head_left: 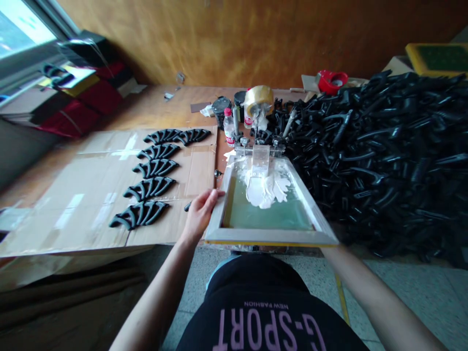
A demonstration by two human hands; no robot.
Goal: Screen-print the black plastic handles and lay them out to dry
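A silkscreen frame [270, 237] with grey rails and green mesh lies in front of me, white ink [261, 192] pooled on its far half. A clear block [261, 158] in the metal hinge clamp [243, 146] stands over the ink. My left hand [201, 209] is closed at the frame's left rail, its thumb side against the edge; the other fingertips are hidden. Just left of it shows the tip of a small black piece [187, 206]; whether the hand touches it is unclear. My right forearm [360, 280] reaches under the frame's near right corner, which hides the hand.
Rows of curved black plastic handles [149, 187] lie on flattened cardboard [91, 195] at left. A large heap of black parts [383, 161] fills the right side. Behind the frame stand a bottle [228, 129], a dark jar [221, 108], a tape roll [258, 97] and a red dispenser [331, 82].
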